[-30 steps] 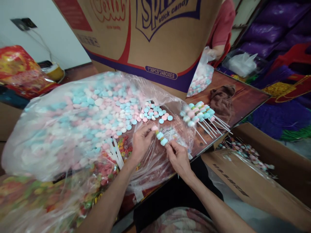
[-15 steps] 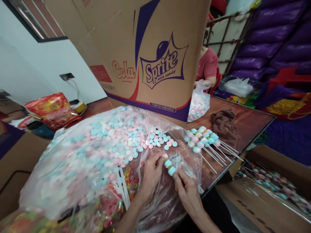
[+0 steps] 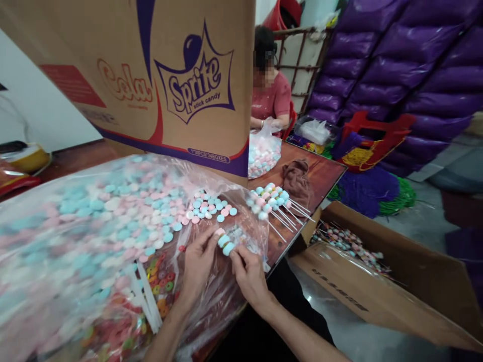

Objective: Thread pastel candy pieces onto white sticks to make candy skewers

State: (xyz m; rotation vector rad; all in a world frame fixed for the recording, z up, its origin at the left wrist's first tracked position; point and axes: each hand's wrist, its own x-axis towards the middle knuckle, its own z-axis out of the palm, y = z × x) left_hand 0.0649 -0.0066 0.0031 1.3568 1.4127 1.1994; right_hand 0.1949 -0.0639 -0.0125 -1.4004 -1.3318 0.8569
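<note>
Between my hands is a candy skewer (image 3: 226, 245) of pale blue and pink marshmallow discs with darker gummy pieces between them. My right hand (image 3: 249, 274) is closed at its lower end, where the stick is hidden by the fingers. At the upper end, my left hand (image 3: 198, 261) pinches by the pink piece. Loose marshmallow discs (image 3: 211, 206) lie just beyond, in front of a big clear bag of marshmallows (image 3: 124, 206). Left of my left wrist are white sticks (image 3: 145, 296) and colourful gummy rings (image 3: 160, 276). Finished-looking skewers (image 3: 271, 198) lie in a row at the right.
A large cardboard box (image 3: 132, 85) stands at the back of the table. A brown cloth (image 3: 298, 181) lies near the right edge. An open carton (image 3: 377, 281) holding many skewers stands lower right. Across the table sits a person (image 3: 271, 98) with a bag of marshmallows (image 3: 264, 153).
The camera view has turned to the right, so everything appears further left and more of the carton and co-worker shows. Both hands keep hold of the candy skewer, in much the same pose.
</note>
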